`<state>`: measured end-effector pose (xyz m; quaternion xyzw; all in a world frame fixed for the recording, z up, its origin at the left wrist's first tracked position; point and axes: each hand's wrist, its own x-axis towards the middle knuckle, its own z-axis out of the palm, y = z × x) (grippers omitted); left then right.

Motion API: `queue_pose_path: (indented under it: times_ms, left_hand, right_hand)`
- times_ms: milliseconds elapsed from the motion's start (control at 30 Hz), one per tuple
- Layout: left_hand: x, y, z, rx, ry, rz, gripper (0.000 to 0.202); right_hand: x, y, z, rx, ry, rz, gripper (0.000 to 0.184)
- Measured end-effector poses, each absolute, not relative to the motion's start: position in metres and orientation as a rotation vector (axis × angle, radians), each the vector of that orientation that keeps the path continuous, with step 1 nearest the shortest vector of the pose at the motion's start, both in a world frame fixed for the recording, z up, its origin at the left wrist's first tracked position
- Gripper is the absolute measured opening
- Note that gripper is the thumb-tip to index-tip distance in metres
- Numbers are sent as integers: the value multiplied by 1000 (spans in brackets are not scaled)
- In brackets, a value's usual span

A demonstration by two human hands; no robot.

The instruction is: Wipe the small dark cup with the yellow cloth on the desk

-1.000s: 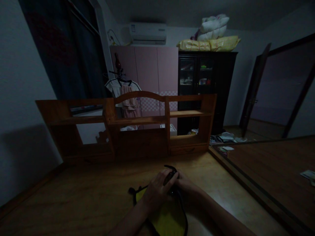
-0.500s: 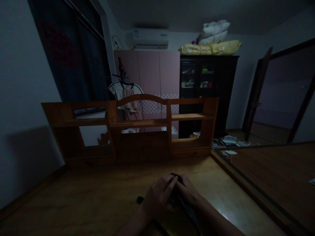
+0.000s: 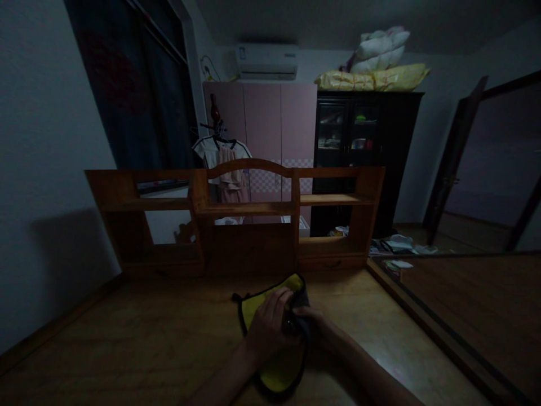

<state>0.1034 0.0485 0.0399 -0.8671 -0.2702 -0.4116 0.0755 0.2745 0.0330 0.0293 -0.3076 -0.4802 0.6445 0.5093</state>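
Observation:
In the head view a yellow cloth (image 3: 282,373) with black edging and a grey reverse side lies spread under my hands. My left hand (image 3: 270,320) is closed around a small dark, shiny object (image 3: 289,322) above the cloth. Its kind is hard to tell in the dim light, since my fingers cover most of it. My right hand (image 3: 316,322) pinches a folded-up grey part of the cloth against the right side of that object. A small black tab sticks out at the cloth's far left corner.
Both hands are over a wooden board surface (image 3: 169,332). At its far edge stands a wooden shelf unit (image 3: 247,210) with open compartments. A raised wooden rim (image 3: 416,313) runs along the right. Further back are a pink wardrobe (image 3: 262,121) and a black cabinet (image 3: 393,152).
The yellow side of the cloth has spread out into view under my hands. My hands have come slightly apart, and the camera view has shifted a little left.

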Motion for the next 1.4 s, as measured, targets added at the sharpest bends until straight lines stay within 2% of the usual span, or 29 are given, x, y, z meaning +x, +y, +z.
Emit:
queue_pose_path:
  times_ms: [67,233,300,433,600,733,1000,1167,1400]
  left_hand:
    - [105,49,38,-2624,-839,-1220,75]
    - [106,48,37,-2638,-804,-1169,74]
    - [107,47,37,-2641,-812,-1157,74]
    - [108,45,33,-2700,-850,-1062,78]
    - [107,45,26,-2798,-850,-931,82]
    - [106,46,27,-2824,-833,-894,86]
    - [110,45,24,-2868,-881,-852,89]
    - [112,48,23,-2853,-953,-935,87]
    - [112,49,30,-2859,-1035,-1092,79]
  right_hand:
    - [278,38,28,-777,-1117,1554,32]
    - [289,46,34,-881,-1317,1293,61]
    - [291,45,37,-904,-1381,1220,64]
    - [291,41,36,-890,-1362,1286,63]
    - [291,38,27,-812,-1350,1449,44]
    - [293,39,23,-822,-1365,1474,42]
    - [288,48,10,-835,-1477,1205,45]
    - [293,49,22,-873,-1491,1114,65]
    - [295,47,34,-862,-1358,1215,57]
